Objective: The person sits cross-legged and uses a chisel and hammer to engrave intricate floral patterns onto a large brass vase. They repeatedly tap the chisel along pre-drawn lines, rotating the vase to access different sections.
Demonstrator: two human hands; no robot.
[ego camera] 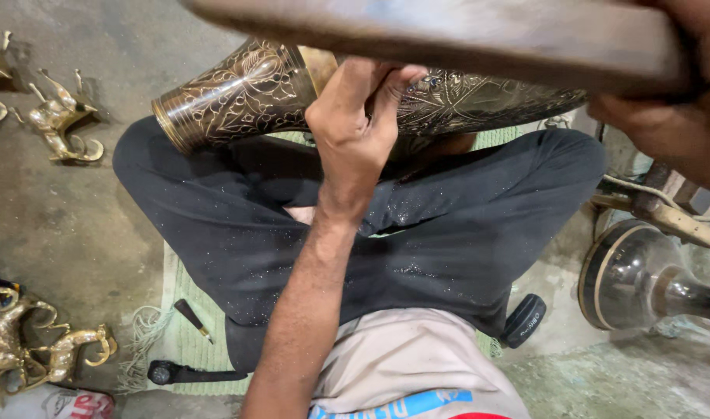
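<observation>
A dark brass vase [238, 89] with engraved flower patterns lies on its side across my crossed legs, its wide mouth pointing left. My left hand [355, 124] reaches up from below and curls over the vase's middle beside a plain brass band. Whether a small tool sits under its fingers is hidden. My right hand [673, 116] is at the upper right, closed around a long wooden bat [448, 35]. The bat stretches blurred across the top of the view, above the vase.
Brass deer figurines stand on the concrete floor at upper left [60, 120] and lower left [29, 349]. On the green mat [184, 341] lie a small dark-handled tool [192, 318] and a wristwatch [164, 372]. A round metal vessel [634, 275] and a black object [523, 320] sit on the right.
</observation>
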